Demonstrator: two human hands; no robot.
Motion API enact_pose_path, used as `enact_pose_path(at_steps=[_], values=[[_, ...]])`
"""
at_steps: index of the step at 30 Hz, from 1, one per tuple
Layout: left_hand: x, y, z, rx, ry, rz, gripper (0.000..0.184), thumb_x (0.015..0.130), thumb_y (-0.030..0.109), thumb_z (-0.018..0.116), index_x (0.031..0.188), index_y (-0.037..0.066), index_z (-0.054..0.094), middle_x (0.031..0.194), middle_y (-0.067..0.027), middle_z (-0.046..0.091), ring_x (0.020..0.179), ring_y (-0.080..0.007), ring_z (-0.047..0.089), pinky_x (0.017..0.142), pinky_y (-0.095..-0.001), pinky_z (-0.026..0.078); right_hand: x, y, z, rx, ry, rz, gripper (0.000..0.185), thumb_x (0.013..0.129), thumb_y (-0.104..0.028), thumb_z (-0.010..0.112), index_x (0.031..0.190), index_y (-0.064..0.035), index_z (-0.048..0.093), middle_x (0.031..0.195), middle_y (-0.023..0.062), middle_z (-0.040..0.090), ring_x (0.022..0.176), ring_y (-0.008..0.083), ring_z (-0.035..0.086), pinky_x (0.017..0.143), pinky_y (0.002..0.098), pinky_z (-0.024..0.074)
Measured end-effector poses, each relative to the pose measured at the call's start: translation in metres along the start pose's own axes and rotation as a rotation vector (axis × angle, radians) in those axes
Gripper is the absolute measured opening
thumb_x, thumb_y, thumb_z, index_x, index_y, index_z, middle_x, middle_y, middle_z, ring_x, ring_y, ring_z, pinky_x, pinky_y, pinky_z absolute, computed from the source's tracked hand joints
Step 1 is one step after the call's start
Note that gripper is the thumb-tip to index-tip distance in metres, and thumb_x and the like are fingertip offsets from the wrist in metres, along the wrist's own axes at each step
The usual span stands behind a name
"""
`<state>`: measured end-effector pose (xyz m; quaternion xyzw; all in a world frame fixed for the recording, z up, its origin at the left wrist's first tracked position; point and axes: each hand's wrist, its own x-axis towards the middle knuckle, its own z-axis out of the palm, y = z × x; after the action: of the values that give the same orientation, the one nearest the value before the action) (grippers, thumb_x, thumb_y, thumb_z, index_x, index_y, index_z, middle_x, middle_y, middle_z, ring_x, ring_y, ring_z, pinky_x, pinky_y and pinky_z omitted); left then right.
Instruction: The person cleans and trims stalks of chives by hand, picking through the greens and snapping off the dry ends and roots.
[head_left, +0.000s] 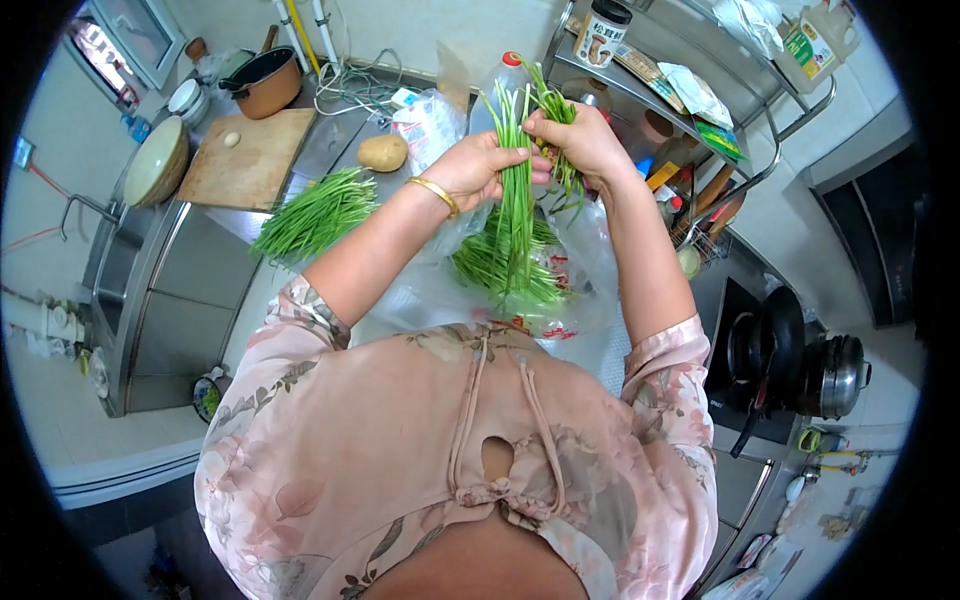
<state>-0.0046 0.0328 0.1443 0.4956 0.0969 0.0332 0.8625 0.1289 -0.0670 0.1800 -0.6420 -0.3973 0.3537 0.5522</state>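
My left hand (478, 170), with a gold bangle at the wrist, is closed round an upright bunch of garlic chives (516, 215). Close beside it, my right hand (582, 142) grips a smaller bunch of chives (552, 102), some of whose ends droop below the fingers. Beneath both hands, more chives (490, 268) lie on an opened clear plastic bag (590, 262) with red print. To the left, a neat pile of chives (318, 212) rests on the counter. The fingertips of the left hand are partly hidden by the stalks.
A potato (383, 154) sits behind the left pile. Further left are a wooden cutting board (250, 165), a bowl (157, 162) and an orange pot (268, 83). A metal rack (640, 85) with jars stands at right, near black pans (775, 335).
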Motion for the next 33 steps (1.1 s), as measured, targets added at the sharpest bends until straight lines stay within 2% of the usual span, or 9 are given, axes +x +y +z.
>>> enact_pose_path(at_steps=[3,8,14,17,24,27,33], values=[[0.005,0.000,-0.011,0.061,-0.008,-0.028,0.032,0.086,0.014,0.049,0.116,0.003,0.044,0.104,-0.0145,0.057,0.096,-0.0244,0.058,0.078,-0.0370,0.051,0.002,0.003,-0.001,-0.045,0.018,0.003,0.013,0.076,-0.010,0.062,0.083,0.0004,0.060,0.074,0.0026,0.059,0.066,0.0095,0.052,0.061,0.0242,0.0412],[0.012,-0.001,-0.021,0.391,0.102,0.015,0.021,0.085,0.014,0.051,0.105,0.005,0.052,0.097,-0.0088,0.060,0.088,-0.0156,0.060,0.071,-0.0280,0.050,0.000,0.006,-0.006,-0.045,-0.013,0.037,0.016,0.077,-0.014,0.058,0.083,0.0011,0.060,0.076,0.0031,0.059,0.069,0.0099,0.053,0.061,0.0242,0.0417],[0.003,0.008,-0.006,0.439,0.121,0.030,0.022,0.086,0.017,0.050,0.104,0.004,0.052,0.096,-0.0076,0.061,0.087,-0.0138,0.060,0.070,-0.0271,0.050,-0.016,0.002,-0.001,0.259,-0.027,0.249,0.015,0.077,-0.015,0.053,0.077,-0.0004,0.057,0.067,0.0024,0.054,0.061,0.0103,0.049,0.053,0.0235,0.0399],[0.007,0.007,-0.010,0.465,0.049,-0.024,0.024,0.087,0.018,0.049,0.106,0.003,0.050,0.095,-0.0091,0.061,0.086,-0.0151,0.061,0.070,-0.0279,0.051,-0.006,0.026,-0.013,0.212,-0.095,0.222,0.017,0.078,-0.017,0.054,0.080,-0.0011,0.057,0.066,0.0016,0.054,0.059,0.0096,0.048,0.053,0.0228,0.0383],[0.002,0.022,-0.020,0.218,-0.004,-0.117,0.018,0.088,0.016,0.048,0.099,0.002,0.044,0.092,-0.0166,0.060,0.088,-0.0276,0.061,0.069,-0.0349,0.053,-0.022,0.020,-0.029,0.122,-0.231,0.237,0.020,0.078,-0.023,0.060,0.080,-0.0038,0.058,0.066,0.0001,0.055,0.062,0.0078,0.048,0.056,0.0208,0.0370],[-0.001,0.025,-0.019,0.269,-0.021,-0.148,0.017,0.088,0.017,0.047,0.098,0.003,0.045,0.087,-0.0132,0.060,0.083,-0.0251,0.062,0.066,-0.0335,0.053,-0.028,0.018,-0.032,0.058,-0.215,0.294,0.020,0.077,-0.023,0.061,0.081,-0.0036,0.059,0.067,0.0002,0.055,0.062,0.0075,0.048,0.058,0.0207,0.0372],[0.000,0.018,-0.030,0.317,-0.181,-0.217,0.015,0.088,0.018,0.047,0.093,0.005,0.047,0.074,-0.0057,0.057,0.068,-0.0182,0.060,0.061,-0.0287,0.051,-0.030,0.026,-0.046,-0.047,-0.209,0.192,0.019,0.076,-0.020,0.062,0.084,-0.0025,0.060,0.068,-0.0004,0.055,0.063,0.0081,0.048,0.061,0.0209,0.0377]])
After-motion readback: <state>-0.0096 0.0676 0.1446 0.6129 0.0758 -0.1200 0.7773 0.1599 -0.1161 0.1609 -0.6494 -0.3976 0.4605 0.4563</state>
